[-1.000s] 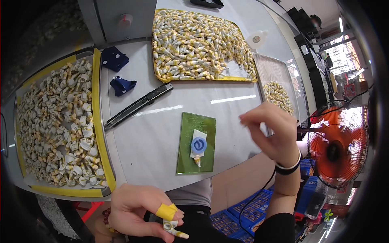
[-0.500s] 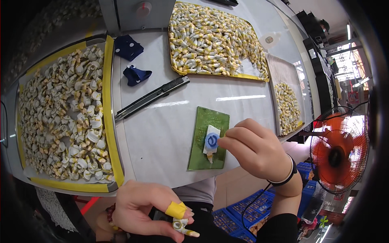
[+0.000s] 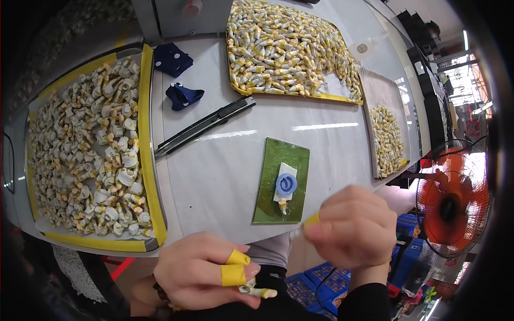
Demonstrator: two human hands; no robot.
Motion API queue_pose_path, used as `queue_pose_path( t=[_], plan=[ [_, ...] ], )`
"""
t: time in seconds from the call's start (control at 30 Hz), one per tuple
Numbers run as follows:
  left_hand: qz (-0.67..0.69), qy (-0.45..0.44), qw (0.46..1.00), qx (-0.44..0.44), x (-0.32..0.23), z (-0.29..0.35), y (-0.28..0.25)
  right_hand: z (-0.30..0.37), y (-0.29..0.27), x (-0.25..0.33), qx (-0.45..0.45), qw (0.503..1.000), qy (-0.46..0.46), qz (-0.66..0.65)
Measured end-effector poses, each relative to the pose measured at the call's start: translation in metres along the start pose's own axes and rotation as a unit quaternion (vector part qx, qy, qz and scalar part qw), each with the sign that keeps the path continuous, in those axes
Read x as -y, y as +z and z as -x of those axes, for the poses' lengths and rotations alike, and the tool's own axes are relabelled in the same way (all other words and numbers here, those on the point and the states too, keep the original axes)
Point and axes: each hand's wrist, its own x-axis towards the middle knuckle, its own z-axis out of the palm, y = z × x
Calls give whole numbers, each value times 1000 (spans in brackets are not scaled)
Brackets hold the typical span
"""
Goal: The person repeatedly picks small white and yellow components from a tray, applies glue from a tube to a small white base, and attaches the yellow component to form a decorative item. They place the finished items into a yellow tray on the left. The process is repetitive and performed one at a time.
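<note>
My left hand (image 3: 206,273) is closed at the near table edge, with yellow tape round its finger ends. Its fingertips pinch a small white-and-yellow piece (image 3: 259,291) with a peach tip. My right hand (image 3: 353,227), smeared by motion, hangs near the right front edge with curled fingers; whether it holds anything is hidden. Beyond it lies a green rectangular plate (image 3: 267,206). On the plate rest a white block (image 3: 280,193), a round blue piece with a curved recess (image 3: 287,183) over it, and a small white-and-yellow piece (image 3: 283,206) at the block's near end.
A yellow-edged tray (image 3: 148,160) of white-and-yellow pieces stands left; another tray (image 3: 300,97) stands at the back, a smaller one (image 3: 369,109) right. A black utility knife (image 3: 206,125) and dark blue cloth pieces (image 3: 183,96) lie between. An orange fan (image 3: 448,206) stands at right.
My right hand has drawn back from the blue piece toward the near edge. The blue piece stays on the white block. My left hand has shifted slightly right, still pinching its piece.
</note>
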Motion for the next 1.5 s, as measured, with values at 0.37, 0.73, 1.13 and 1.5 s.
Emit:
queue_pose_path(
  t=[0.37, 0.73, 1.13, 1.5],
  plan=[
    [-78, 7, 997, -28, -8, -1, 11, -4, 15, 29, -2, 994, 42, -100],
    [-171, 70, 981, -52, -13, -4, 16, -10, 19, 18, 44, 981, -29, -184],
    [-130, 72, 988, -39, -15, -8, 14, -10, 14, 16, 86, 972, -39, -215],
    [-272, 80, 958, -51, -16, -6, 20, -2, 15, 30, 22, 991, 14, -134]
  ],
)
